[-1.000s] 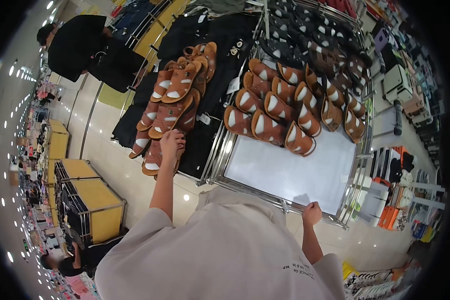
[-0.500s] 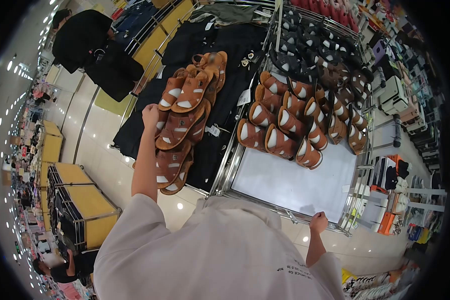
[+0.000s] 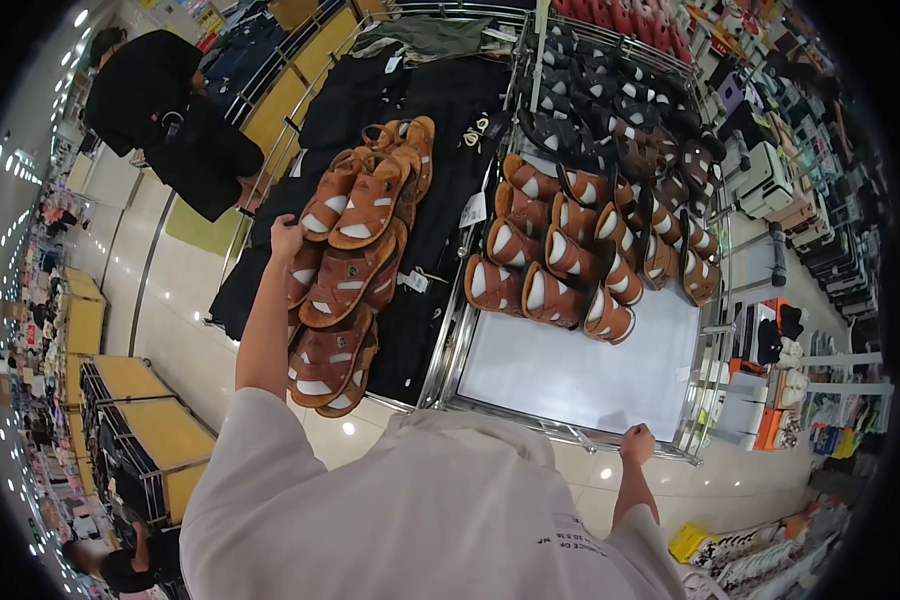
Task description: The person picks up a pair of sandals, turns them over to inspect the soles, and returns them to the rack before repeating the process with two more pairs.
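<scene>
My left hand (image 3: 286,238) is closed at the left side of a pile of brown strap sandals (image 3: 345,280), right against them. What its fingers hold, if anything, is hidden. The sandals overlap in a column on dark folded clothes (image 3: 430,110), with white paper stuffing showing through the straps. My right hand (image 3: 637,443) is a closed fist by the front right of the display rack, with nothing visible in it. On that rack several more brown sandals (image 3: 555,245) stand in rows above a bare white panel (image 3: 570,370).
Black sandals (image 3: 610,85) fill the back of the rack, with red shoes (image 3: 630,22) beyond. A chrome rail (image 3: 560,432) runs along the front. A person in black (image 3: 160,110) stands at the far left, and another person (image 3: 130,560) is at the lower left. Suitcases (image 3: 770,185) are at right.
The whole view has shifted slightly left and down. Both hands stay in about the same places relative to the sandals and the rack.
</scene>
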The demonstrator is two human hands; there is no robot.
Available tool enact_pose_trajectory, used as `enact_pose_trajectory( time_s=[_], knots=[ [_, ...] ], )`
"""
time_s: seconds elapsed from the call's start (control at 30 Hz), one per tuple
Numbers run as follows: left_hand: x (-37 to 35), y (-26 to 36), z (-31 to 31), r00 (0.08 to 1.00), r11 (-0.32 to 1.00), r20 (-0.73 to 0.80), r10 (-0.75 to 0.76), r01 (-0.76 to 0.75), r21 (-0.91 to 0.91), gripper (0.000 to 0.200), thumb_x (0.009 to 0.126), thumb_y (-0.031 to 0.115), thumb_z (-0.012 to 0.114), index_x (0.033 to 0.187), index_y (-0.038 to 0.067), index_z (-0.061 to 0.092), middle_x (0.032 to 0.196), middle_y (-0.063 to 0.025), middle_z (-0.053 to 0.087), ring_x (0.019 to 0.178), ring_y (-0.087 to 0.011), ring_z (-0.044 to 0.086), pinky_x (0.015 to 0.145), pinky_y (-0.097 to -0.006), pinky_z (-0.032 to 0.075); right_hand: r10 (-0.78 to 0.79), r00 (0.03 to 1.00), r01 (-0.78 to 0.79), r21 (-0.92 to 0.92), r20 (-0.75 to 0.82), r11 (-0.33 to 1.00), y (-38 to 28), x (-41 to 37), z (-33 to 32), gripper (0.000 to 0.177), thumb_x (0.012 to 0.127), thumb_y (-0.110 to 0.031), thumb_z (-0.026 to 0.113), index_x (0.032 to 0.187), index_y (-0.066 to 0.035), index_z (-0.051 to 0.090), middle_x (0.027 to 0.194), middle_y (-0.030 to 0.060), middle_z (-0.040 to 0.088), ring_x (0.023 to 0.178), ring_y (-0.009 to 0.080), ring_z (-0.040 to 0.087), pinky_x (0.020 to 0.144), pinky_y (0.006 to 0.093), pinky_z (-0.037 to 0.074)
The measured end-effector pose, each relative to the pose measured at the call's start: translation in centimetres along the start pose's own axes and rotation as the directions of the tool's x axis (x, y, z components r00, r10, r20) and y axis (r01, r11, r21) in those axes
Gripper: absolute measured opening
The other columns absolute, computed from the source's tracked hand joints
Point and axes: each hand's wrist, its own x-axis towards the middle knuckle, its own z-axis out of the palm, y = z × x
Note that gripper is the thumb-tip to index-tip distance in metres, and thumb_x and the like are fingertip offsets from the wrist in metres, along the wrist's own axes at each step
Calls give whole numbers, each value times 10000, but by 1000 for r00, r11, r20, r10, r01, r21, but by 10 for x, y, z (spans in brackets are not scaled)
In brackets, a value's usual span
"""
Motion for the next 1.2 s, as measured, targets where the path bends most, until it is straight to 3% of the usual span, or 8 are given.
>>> enact_pose_trajectory(
  time_s=[0.07,0.23,0.5,0.63,0.73,0.87,0.97,1.2],
  knots=[
    [3,-4,4,996,978,-76,47,-61,-201,534,773,79,675,1260,-22,481,864,-112,652,776,-192,636,648,-276,500,12,999,-11,-29,32,1000,-6,-1,-6,212,828,-194,537,795,-51,689,800,210,675,758,405,650,678,493,527],
    [-69,89,7,968,735,157,-195,250,-630,800,903,42,564,1487,114,22,1439,-211,287,1222,-374,462,916,-528,478,4,998,0,-51,64,999,-8,1,-9,206,816,-183,538,791,-45,689,801,218,674,766,412,651,692,496,527],
    [-41,58,47,920,849,-16,-390,354,-393,809,826,-31,546,1472,26,63,1366,-241,353,1135,-380,536,895,-516,483,24,998,-22,-36,58,999,-3,3,-3,203,804,-183,537,800,-52,692,796,208,676,771,400,657,690,499,530],
    [10,-10,71,883,824,-97,-459,383,-417,578,814,19,557,1357,-82,385,1227,-207,517,1082,-309,567,824,-417,482,12,1000,-12,-10,29,1000,1,2,0,186,795,-181,546,772,-54,679,767,198,672,745,396,654,660,493,525],
    [-59,81,52,896,770,-62,-440,341,-539,515,816,60,554,1305,-78,471,1167,-193,560,1064,-298,573,814,-408,470,29,999,-28,-25,25,999,-4,1,-3,187,795,-180,543,771,-54,679,765,195,671,741,393,654,658,493,525],
    [-27,52,50,807,620,56,-588,494,-609,597,827,78,524,1387,-56,367,1332,-203,440,1110,-356,538,957,-457,414,46,998,-45,-13,49,999,-5,1,-7,200,796,-177,531,799,-64,696,777,195,676,750,396,652,678,498,522],
    [-31,46,45,865,520,293,-408,484,-704,606,859,127,554,1407,-20,343,1397,-195,380,1151,-378,512,1052,-548,314,37,999,-37,-10,8,999,-4,1,-4,191,796,-173,536,760,-52,679,761,198,671,731,397,653,660,491,525],
    [-39,63,27,772,590,384,-506,635,-500,500,961,254,494,1399,43,374,1367,-195,430,1146,-404,529,955,-657,356,4,1000,-4,-19,19,1000,-2,1,-3,208,808,-180,528,776,-45,683,768,209,669,749,400,652,675,496,522]
  ],
)
